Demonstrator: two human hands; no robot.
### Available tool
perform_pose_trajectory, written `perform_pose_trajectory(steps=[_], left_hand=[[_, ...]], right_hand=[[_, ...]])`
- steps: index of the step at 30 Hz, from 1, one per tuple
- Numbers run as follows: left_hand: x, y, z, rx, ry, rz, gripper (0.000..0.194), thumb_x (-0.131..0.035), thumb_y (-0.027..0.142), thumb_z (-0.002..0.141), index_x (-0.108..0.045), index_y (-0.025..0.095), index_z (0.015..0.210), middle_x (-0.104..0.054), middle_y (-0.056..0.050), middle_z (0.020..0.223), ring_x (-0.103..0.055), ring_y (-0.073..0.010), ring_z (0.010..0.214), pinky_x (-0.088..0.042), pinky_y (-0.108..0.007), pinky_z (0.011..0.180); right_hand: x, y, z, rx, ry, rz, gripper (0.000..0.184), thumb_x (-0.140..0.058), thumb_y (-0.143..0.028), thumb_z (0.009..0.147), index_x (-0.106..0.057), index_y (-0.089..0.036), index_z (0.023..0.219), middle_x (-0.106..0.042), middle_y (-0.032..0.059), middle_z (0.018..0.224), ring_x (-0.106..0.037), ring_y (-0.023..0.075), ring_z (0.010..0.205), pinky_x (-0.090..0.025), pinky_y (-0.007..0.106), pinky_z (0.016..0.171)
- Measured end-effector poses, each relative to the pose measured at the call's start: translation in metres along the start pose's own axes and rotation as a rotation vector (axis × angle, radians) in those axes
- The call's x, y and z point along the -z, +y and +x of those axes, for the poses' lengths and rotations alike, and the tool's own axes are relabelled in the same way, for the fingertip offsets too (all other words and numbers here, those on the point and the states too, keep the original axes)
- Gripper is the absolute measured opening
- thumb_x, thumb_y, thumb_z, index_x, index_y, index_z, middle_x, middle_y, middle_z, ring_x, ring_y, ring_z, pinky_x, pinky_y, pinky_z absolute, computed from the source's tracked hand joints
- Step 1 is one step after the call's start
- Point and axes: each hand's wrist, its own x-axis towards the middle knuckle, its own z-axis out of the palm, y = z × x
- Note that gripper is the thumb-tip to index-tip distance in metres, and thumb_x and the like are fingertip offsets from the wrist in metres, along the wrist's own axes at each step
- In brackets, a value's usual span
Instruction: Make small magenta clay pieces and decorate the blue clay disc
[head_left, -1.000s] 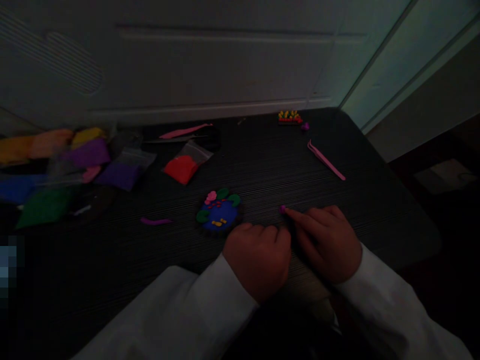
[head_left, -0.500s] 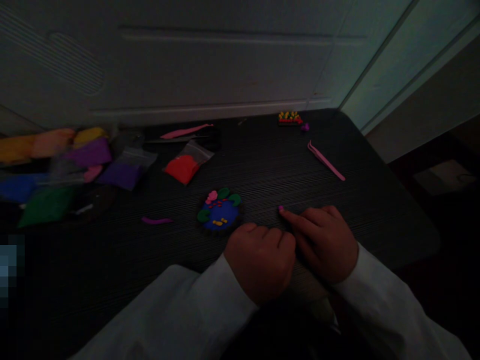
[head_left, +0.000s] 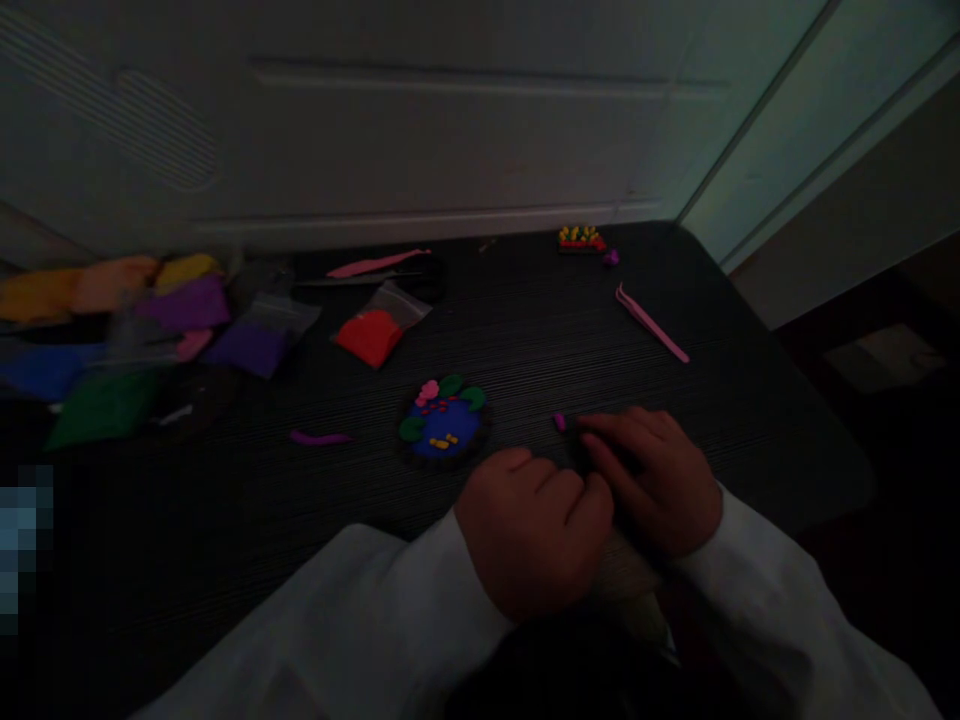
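A small purple clay piece [head_left: 560, 423] lies on the dark table, just left of my right hand's fingertips. My right hand [head_left: 654, 480] rests beside it with the index finger stretched out and the thumb apart, holding nothing visible. My left hand [head_left: 536, 530] is curled into a fist right next to it; whatever its fingers may hold is hidden. Beyond the left hand sits a round clay pond [head_left: 444, 425] with a blue middle, green lily pads, a pink flower and small yellow and red bits. Left of the pond is a thin purple clay strip [head_left: 321, 439].
Pink tweezers [head_left: 651, 323] lie at the right. A small clay flower box [head_left: 580, 240] and a purple lump [head_left: 611, 258] stand at the back edge. Black-handled scissors [head_left: 427, 276], a red clay bag [head_left: 370, 336] and several coloured bags, one green [head_left: 105, 408], fill the left.
My right index finger has lifted off the purple clay piece and drawn back to the right, leaving it on the table. The left fist has shifted slightly right.
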Motion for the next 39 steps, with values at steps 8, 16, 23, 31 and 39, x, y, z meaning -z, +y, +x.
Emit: perform_pose_trajectory(steps=[8, 16, 23, 31, 39], left_hand=[[0.016, 0.005, 0.005, -0.097, 0.111, -0.070, 0.017, -0.041, 0.019, 0.067, -0.056, 0.017, 0.059, -0.047, 0.002, 0.041, -0.041, -0.0075, 0.042, -0.031, -0.024, 0.043], [0.016, -0.008, -0.001, -0.037, 0.151, -0.213, 0.016, -0.041, 0.017, 0.066, -0.056, 0.013, 0.070, -0.050, 0.001, 0.046, -0.043, -0.0091, 0.046, -0.034, -0.025, 0.046], [0.016, -0.013, -0.012, 0.052, 0.155, -0.258, 0.018, -0.042, 0.013, 0.064, -0.055, 0.012, 0.077, -0.051, 0.000, 0.051, -0.044, -0.0095, 0.048, -0.034, -0.025, 0.049], [0.011, -0.008, -0.013, 0.036, 0.101, -0.291, 0.018, -0.042, 0.013, 0.065, -0.054, 0.013, 0.079, -0.052, 0.000, 0.051, -0.046, -0.0099, 0.050, -0.036, -0.027, 0.052], [0.020, -0.007, -0.012, 0.309, 0.126, -0.444, 0.024, -0.045, 0.013, 0.065, -0.051, 0.017, 0.088, -0.053, 0.001, 0.060, -0.047, -0.0091, 0.056, -0.037, -0.024, 0.056]], right_hand=[[-0.008, -0.010, 0.009, -0.104, 0.038, -0.065, 0.027, -0.042, -0.041, 0.069, -0.054, -0.018, 0.078, -0.054, 0.0016, 0.069, -0.047, 0.0135, 0.066, -0.027, 0.027, 0.061], [-0.009, -0.009, 0.012, -0.116, 0.025, -0.016, 0.018, -0.040, -0.032, 0.073, -0.053, -0.022, 0.077, -0.053, -0.0013, 0.068, -0.046, 0.0114, 0.065, -0.025, 0.026, 0.061], [-0.009, -0.010, 0.011, -0.127, 0.040, 0.011, 0.026, -0.043, -0.034, 0.070, -0.049, -0.021, 0.092, -0.053, 0.0003, 0.073, -0.046, 0.0123, 0.067, -0.026, 0.026, 0.061], [-0.008, -0.006, 0.017, -0.093, 0.002, 0.019, 0.027, -0.040, -0.032, 0.073, -0.048, -0.025, 0.098, -0.053, 0.0008, 0.075, -0.045, 0.0121, 0.067, -0.026, 0.026, 0.060], [0.006, -0.003, 0.018, -0.173, -0.033, 0.548, 0.020, -0.048, -0.032, 0.069, -0.055, -0.023, 0.085, -0.045, -0.0022, 0.061, -0.041, 0.0084, 0.056, -0.030, 0.023, 0.053]])
